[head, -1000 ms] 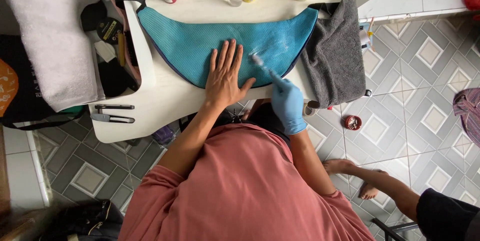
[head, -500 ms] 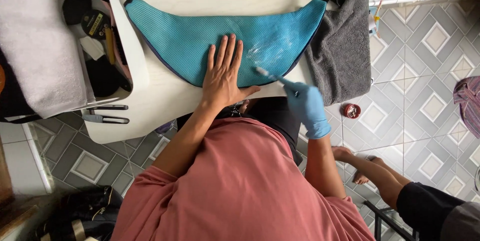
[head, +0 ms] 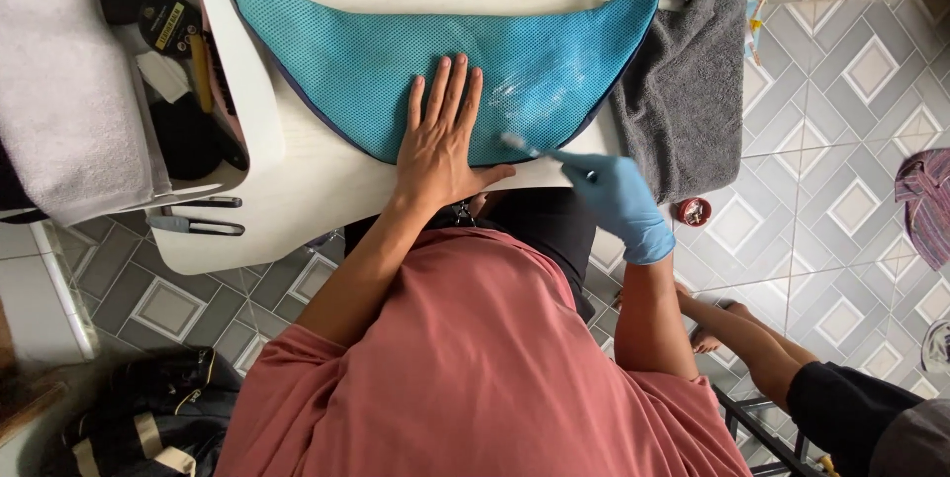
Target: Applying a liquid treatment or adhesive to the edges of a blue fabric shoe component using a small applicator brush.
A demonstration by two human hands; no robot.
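Brush point(head: 517, 143) on turquoise bag point(head: 356, 71) (foamy)

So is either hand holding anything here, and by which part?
The gloved right hand holds a small brush by its handle end, bristles on the teal mesh bag. The bare left hand only presses flat on the bag.

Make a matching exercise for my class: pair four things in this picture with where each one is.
Things:
1. bare left hand
2. blue-gloved right hand
3. dark grey towel
4. metal scissors

Places:
A. on the white table's left end
B. draped over the table's right edge
C. pressed flat on the teal mesh bag
D. holding a small brush to the bag

Pairs: 1-C, 2-D, 3-B, 4-A
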